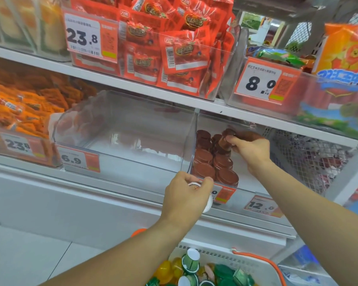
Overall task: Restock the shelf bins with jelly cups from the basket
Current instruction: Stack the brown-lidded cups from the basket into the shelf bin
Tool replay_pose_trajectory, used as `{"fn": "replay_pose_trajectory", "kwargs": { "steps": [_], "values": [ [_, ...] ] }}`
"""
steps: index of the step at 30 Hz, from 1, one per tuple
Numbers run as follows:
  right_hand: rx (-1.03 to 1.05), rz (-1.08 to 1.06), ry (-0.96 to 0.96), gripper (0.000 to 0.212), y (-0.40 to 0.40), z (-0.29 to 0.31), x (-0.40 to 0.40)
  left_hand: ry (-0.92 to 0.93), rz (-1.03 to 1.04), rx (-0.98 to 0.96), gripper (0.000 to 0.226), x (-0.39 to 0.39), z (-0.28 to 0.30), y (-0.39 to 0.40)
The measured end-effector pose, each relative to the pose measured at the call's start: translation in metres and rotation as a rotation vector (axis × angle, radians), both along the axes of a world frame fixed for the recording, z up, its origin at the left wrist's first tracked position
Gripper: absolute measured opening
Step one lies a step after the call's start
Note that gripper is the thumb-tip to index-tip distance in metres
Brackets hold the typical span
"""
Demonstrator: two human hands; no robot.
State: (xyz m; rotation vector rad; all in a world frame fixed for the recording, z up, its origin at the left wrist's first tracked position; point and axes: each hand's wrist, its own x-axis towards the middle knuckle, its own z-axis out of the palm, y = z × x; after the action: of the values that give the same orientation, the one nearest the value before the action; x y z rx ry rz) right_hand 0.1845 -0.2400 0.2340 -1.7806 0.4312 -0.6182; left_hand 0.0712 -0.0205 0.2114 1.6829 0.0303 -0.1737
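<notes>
White basket (254, 263) on pale tiled floor (29, 254) below white shelf (132, 85)

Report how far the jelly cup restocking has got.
Done: brown-lidded jelly cups are stacked in the right clear plastic bin. In hand: the right hand places another brown cup there; the left hand grips a white-lidded cup. Left: the clear bin tagged 6.9 holds no cups, and the white basket still holds green and yellow cups.

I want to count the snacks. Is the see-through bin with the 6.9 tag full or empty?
Empty. Through the clear bin only its bare floor and back wall show, while the neighbouring bin holds brown-lidded cups.
</notes>
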Motion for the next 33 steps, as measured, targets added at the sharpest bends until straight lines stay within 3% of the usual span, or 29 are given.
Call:
{"fn": "replay_pose_trajectory", "kwargs": {
  "steps": [2,7,12,16,23,33],
  "values": [
    [0.004,0.018,-0.012,0.041,0.006,0.005,0.007,0.063,-0.012,-0.059,0.018,0.001,0.0,-0.005],
    [-0.07,0.083,0.003,0.019,0.032,0.012,0.024,0.196,-0.039,-0.231,0.023,0.001,0.003,-0.007],
    [-0.261,0.14,0.028,0.033,0.036,0.001,0.01,0.257,0.009,-0.339,0.041,0.008,0.004,-0.002],
    [-0.374,0.138,0.038,0.036,0.037,-0.001,0.007,0.357,0.033,-0.413,0.027,0.012,-0.005,-0.005],
    [-0.502,0.147,0.023,0.033,0.039,-0.003,0.009,0.56,0.041,-0.565,0.03,0.008,-0.001,0.0],
    [-0.622,0.139,0.055,0.026,0.037,-0.003,0.012,0.433,0.022,-0.583,0.016,0.0,0.012,0.001]
  ]
}}
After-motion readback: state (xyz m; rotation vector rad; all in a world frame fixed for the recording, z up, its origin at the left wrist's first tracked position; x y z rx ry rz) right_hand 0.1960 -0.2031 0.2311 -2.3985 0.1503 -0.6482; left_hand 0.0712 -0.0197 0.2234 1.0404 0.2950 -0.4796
